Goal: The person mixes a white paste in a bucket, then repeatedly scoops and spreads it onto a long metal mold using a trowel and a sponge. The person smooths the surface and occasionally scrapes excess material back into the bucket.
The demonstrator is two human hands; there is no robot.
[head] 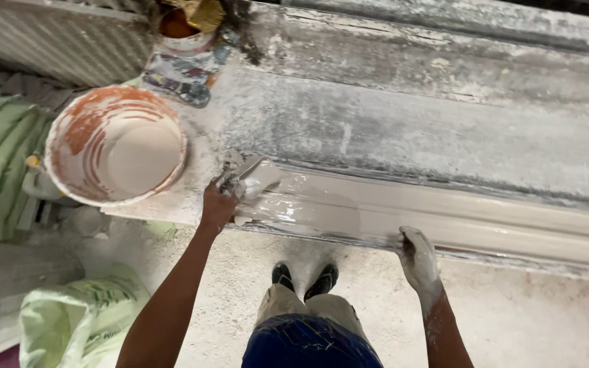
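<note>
Two hands working wet plaster along a long moulded strip on a dusty grey bench.

The left hand (218, 203) grips a plaster-caked metal trowel (257, 176), pressed onto the glossy wet end of the pale grey plaster moulding (444, 218). The plaster-coated right hand (417, 255) rests with curled fingers on the moulding's near edge. A round orange-stained bucket of grey plaster mix (116, 144) sits just left of the trowel.

A glossy, wet band of smooth grey plaster (322, 208) lay along the rough, matt, dust-caked grey bench slab (410, 129), beside a round orange plastic bucket (114, 143) smeared inside with matt pale plaster, above gritty concrete floor (512, 320).
</note>
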